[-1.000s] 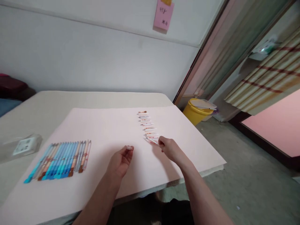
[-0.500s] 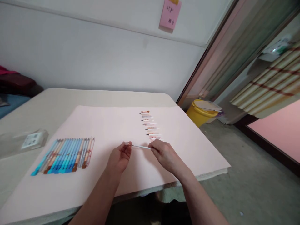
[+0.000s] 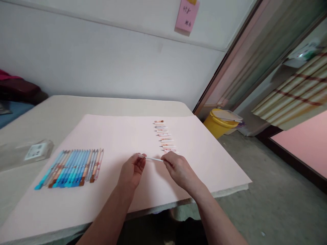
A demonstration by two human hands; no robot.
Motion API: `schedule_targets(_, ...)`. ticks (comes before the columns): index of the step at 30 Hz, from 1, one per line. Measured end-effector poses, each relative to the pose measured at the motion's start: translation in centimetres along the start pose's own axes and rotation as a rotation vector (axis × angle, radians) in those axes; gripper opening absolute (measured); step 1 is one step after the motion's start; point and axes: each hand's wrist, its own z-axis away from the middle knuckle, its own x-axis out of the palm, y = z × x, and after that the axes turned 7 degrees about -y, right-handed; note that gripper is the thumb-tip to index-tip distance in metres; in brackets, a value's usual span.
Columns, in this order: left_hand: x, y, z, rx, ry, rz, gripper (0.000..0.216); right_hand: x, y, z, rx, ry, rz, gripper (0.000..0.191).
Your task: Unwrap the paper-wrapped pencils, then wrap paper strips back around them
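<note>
My right hand (image 3: 178, 166) is closed around one end of a thin white pen refill (image 3: 154, 159), which points left, held above the pale sheet. My left hand (image 3: 133, 168) pinches a small whitish piece (image 3: 141, 156), perhaps a cap, at the refill's left end. The refill's tip is hidden at that piece and the fingers. Just beyond my right hand, several pens or refills (image 3: 166, 140) with dark tips lie in a column. Farther left, blue, brown and clear pens (image 3: 74, 168) lie side by side in a row.
The pale pink sheet (image 3: 122, 132) covers much of the table (image 3: 114, 106). A clear plastic bag (image 3: 15, 158) with a white label lies at the left. A yellow bin (image 3: 217, 126) stands on the floor beyond the right edge. The wall bears a pink note (image 3: 187, 17).
The refill's dark tip showed beside the left fingers before; now it is covered by the whitish piece. My left hand has moved slightly right, towards my right hand.
</note>
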Motion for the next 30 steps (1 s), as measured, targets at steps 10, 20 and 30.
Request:
schedule_targets(10,0.7,-0.3,1.2,0.085,-0.094,-0.103,0.006,1.6,-0.7,-0.4,-0.015,-0.016,0.006,0.019)
schedule_targets(20,0.8,-1.3,2.4,0.018,-0.207,-0.174,0.012,3.4,-0.6,-1.1,0.049,-0.026,-0.067,0.013)
schedule_targets(30,0.8,-1.5,1.9,0.033,-0.159,-0.070,0.008,3.8,-0.6,-1.2,0.092,-0.044,-0.116,0.011)
